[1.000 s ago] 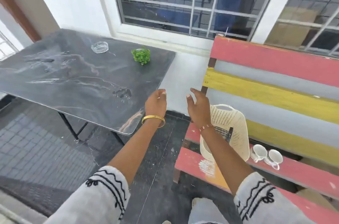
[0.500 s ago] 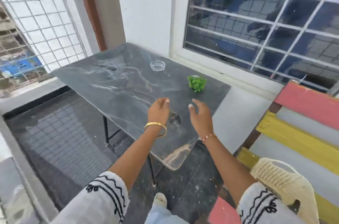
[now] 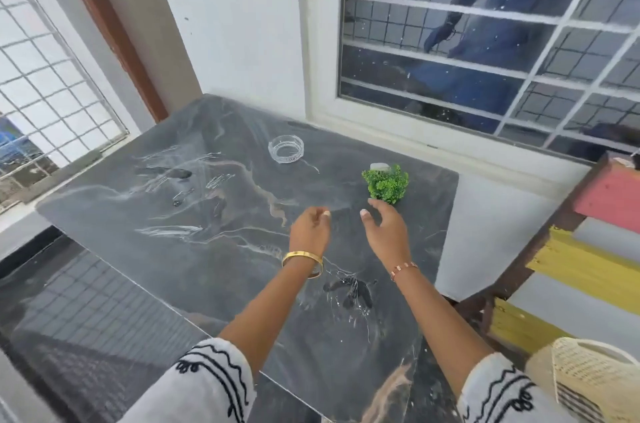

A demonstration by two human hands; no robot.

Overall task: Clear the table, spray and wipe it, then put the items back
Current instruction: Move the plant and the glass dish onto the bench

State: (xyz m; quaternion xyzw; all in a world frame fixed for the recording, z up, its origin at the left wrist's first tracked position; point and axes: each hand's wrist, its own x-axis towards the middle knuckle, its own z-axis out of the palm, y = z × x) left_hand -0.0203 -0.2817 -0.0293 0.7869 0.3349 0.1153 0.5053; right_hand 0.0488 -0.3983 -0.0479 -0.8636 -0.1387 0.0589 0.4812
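Reaching out over the dark marble surface [image 3: 180, 214], both forearms come up from white sleeves with black embroidery at the bottom of the view. A woven cream basket [image 3: 588, 384] sits at the lower right, in front of a bench with yellow, grey and red slats [image 3: 588, 266]. The left grip [image 3: 309, 230], above a gold bangle [image 3: 302, 258], hangs over the middle of the surface with its fingers loosely curled and nothing in them. The right grip [image 3: 386, 230], above a thin beaded bracelet [image 3: 403, 268], is spread open and empty, its fingertips just short of the small green plant [image 3: 386, 183]. That plant stands near the far right edge of the surface, directly beyond the right grip. Farther back and to the left, well apart from both grips, a clear glass ashtray [image 3: 286, 149] rests near the window wall. Behind it, a barred window [image 3: 485, 41] fills the background.
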